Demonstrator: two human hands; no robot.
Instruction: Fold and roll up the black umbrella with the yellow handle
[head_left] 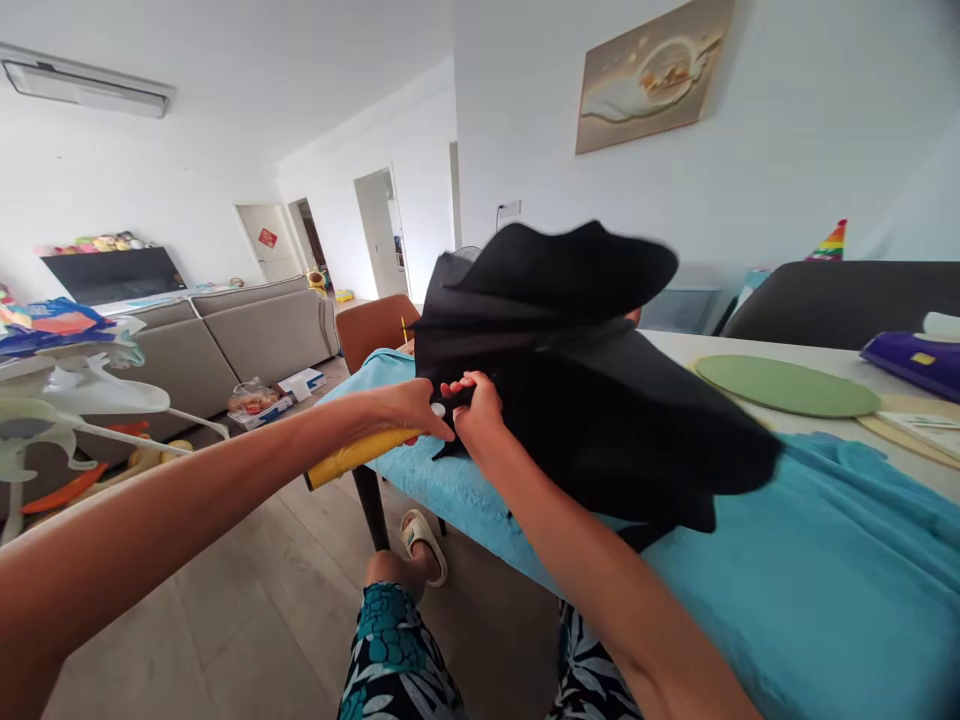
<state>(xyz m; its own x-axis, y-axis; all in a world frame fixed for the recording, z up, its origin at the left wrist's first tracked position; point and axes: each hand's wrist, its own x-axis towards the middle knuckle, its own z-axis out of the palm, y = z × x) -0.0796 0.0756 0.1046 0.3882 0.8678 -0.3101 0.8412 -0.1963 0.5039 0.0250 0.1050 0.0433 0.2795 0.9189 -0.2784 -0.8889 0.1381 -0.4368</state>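
Note:
A black umbrella (592,390) with loose, half-collapsed fabric lies over the near corner of a table covered by a turquoise blanket (825,570). Its yellow handle (352,455) sticks out to the left past the table's edge. My left hand (409,405) is closed round the top of the yellow handle. My right hand (476,405) is closed on the black shaft right beside it, at the base of the fabric. The two hands touch each other. The umbrella's far side is blurred.
On the table behind lie a green round mat (784,385) and a purple package (915,362). A brown chair (375,330) stands at the table's far end, a grey sofa (240,335) beyond it. A white stand (82,400) is at the left. My legs and sandal (424,540) are below.

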